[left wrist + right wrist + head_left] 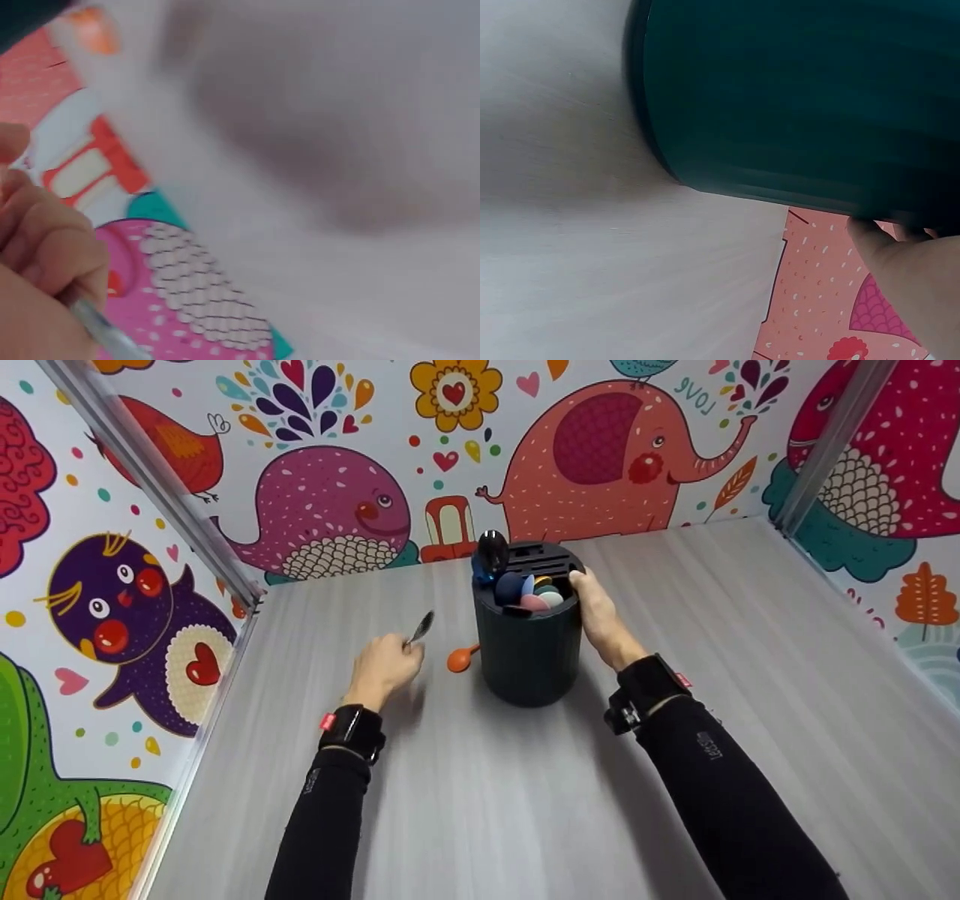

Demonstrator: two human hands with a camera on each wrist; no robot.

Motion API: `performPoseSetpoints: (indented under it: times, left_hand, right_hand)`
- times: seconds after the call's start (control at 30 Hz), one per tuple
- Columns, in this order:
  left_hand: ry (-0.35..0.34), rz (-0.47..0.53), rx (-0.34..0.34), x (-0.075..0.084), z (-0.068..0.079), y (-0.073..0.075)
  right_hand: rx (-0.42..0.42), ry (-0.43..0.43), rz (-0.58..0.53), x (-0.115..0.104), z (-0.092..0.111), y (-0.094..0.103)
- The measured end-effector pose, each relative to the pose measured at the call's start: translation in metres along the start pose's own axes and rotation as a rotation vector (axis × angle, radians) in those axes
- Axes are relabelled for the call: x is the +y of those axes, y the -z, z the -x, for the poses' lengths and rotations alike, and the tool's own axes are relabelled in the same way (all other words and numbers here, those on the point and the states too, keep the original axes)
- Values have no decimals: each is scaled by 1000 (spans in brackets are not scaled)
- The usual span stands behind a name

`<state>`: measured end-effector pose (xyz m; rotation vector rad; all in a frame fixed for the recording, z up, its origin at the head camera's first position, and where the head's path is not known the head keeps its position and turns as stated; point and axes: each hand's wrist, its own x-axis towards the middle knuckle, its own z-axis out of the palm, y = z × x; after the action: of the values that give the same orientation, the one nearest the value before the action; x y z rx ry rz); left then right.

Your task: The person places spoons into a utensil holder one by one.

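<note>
In the head view, a dark green cylindrical utensil holder with a slotted black top stands upright on the table. My right hand grips its right side near the rim; the right wrist view shows fingers against the wall, their tips partly hidden. Left of the holder, my left hand holds a metal spoon by its handle, the bowl pointing up and away. An orange spoon lies on the table between that hand and the holder. A shiny dark spoon sticks up from the holder.
Several rounded pieces, among them a pink one and a dark blue one, sit in the holder's opening. The grey table is bordered by cartoon-printed walls at the back and sides, with metal posts at the corners.
</note>
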<state>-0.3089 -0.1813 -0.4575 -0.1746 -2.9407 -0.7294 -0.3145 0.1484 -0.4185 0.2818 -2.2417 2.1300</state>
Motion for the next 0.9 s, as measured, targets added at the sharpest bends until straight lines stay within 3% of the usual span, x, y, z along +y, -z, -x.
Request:
performPoseSetpoints:
  times: [0.23,0.43,0.5,0.63,0.77,0.9]
  left_hand:
    - [-91,314,184,56,-5,30]
    - [-228,755,353,112,-4,58]
    - [-277,920,365,133,-3,67]
    - [-361,1184,320,174,-3,81]
    - [-455,1314,303,204,-6,87]
    - [-498,1375,293,216,-14,78]
  right_hand:
    - [-2,-1,8,-2,1,0]
    - [13,-12,12,-3,1,-1]
    - [16,-17,18,-3,1,-1]
    - [12,-14,15,-3,1,1]
    - [4,-4,23,-3,1,1]
    - [5,-3,21,-1,2,2]
